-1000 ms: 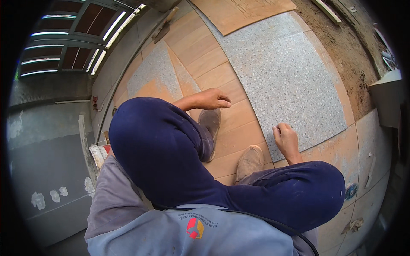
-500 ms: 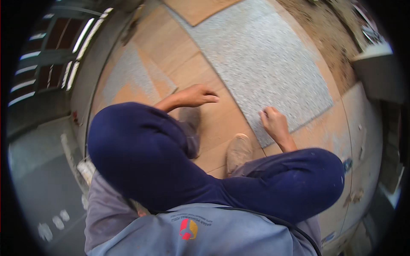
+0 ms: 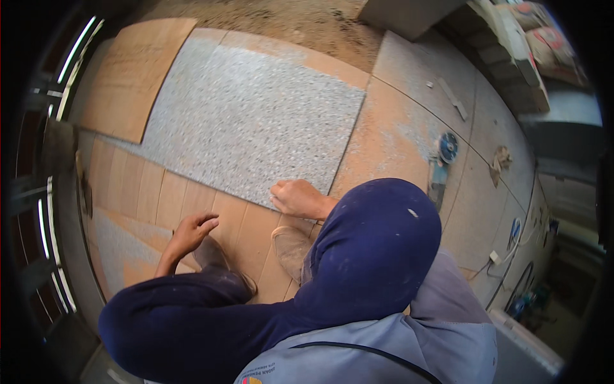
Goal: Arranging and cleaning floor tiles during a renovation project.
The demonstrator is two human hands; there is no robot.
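A large grey speckled slab (image 3: 256,121) lies flat in front of me, dusted with orange powder along its far edge. My right hand (image 3: 299,198) rests at its near edge, fingers curled and closed. Whatever those fingers hold, if anything, is hidden. To the left, my left hand (image 3: 190,235) hovers above the wood-look floor planks (image 3: 185,198), beside my shoe. Its fingers are slightly bent, with the thumb apart, and nothing shows in them. A smaller grey piece (image 3: 125,246), partly covered with orange dust, lies past that hand.
A brown wood-look board (image 3: 137,70) overlaps the slab's left end. On the dusty floor to the right sits an angle grinder with a blue disc (image 3: 448,147). Beyond it are a crumpled rag (image 3: 503,157), a narrow strip (image 3: 453,100) and a cable (image 3: 511,249). Loose soil (image 3: 307,29) borders the far side.
My view has swung toward the right, bringing the grinder and cable into clear sight. My right hand stays near the slab's near edge; the left remains apart from the slab.
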